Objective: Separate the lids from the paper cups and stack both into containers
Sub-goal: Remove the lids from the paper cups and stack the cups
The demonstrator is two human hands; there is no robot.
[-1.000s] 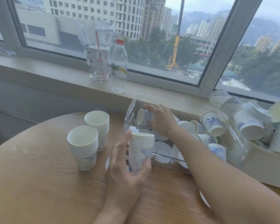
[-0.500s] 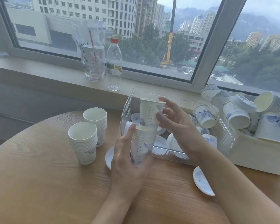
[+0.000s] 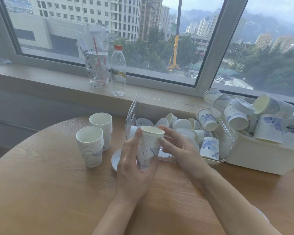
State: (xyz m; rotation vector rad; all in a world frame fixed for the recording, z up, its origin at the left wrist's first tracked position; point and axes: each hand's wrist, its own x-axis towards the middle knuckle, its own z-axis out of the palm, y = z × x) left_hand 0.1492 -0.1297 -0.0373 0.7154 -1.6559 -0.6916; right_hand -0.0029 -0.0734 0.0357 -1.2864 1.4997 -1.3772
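Standing upright over the wooden bench (image 3: 41,192), a stack of nested paper cups (image 3: 148,148) is white with blue print low on its side, its many rims ringed close under the open top. Two more cup stacks (image 3: 90,146) stand well to its left. Behind it a clear bin (image 3: 227,138) holds loose cups and lids in a jumble, and a white box (image 3: 255,158) to the right is heaped with more printed cups. A white lid (image 3: 115,159) lies on the bench, partly hidden behind the left hand (image 3: 134,170). The base of the held stack is covered by that hand's palm. The left grip wraps the stack's lower half. The right hand (image 3: 180,148) has loosely spread fingers, fingertips touching the stack's upper rims.
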